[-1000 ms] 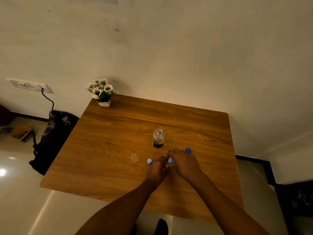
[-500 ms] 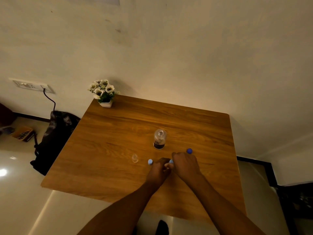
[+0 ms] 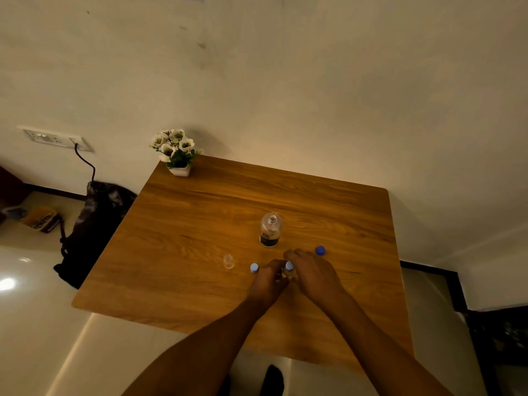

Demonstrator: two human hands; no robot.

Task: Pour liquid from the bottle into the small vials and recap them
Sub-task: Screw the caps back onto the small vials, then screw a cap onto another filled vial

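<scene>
The open glass bottle (image 3: 270, 229) stood mid-tabletop, its dark label unreadable. 3 vials showed: 1 uncapped (image 3: 229, 261) at left, 1 blue-capped (image 3: 254, 267), and 1 capped vial (image 3: 289, 269) pinched between the left hand (image 3: 268, 281) and right hand (image 3: 313, 274). 1 loose blue cap (image 3: 320, 250) lay right. The wooden tabletop (image 3: 200, 238) carried a potted flower (image 3: 176, 152) against a cream wall.

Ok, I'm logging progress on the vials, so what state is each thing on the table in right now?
bottle: upright, uncapped.
blue cap: loose on the table.
held vial: pale cap on, between both hands.
left hand: gripping held vial.
right hand: at its cap.
capped vial: standing free.
clear vial: uncapped, upright.
</scene>
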